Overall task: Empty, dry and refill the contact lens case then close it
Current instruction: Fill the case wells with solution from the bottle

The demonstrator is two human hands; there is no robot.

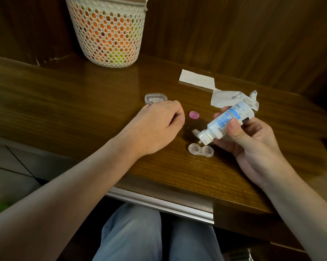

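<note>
A clear contact lens case [200, 150] with two open wells lies on the wooden table [83, 102]. My right hand [247, 140] grips a white solution bottle [228, 122] with a blue label, tilted nozzle-down, its flip cap open, the tip just above the case's middle. My left hand [157, 125] rests on the table to the left, fingers loosely curled, holding nothing that I can see. A pink cap [194, 115] lies between the hands. A crumpled white tissue [232, 98] lies behind the bottle.
A white mesh basket [110, 31] with orange and yellow contents stands at the back. A clear oval container [156, 98] sits just beyond my left hand. A folded tissue [196, 79] lies at the back right. The table's front edge runs near my lap.
</note>
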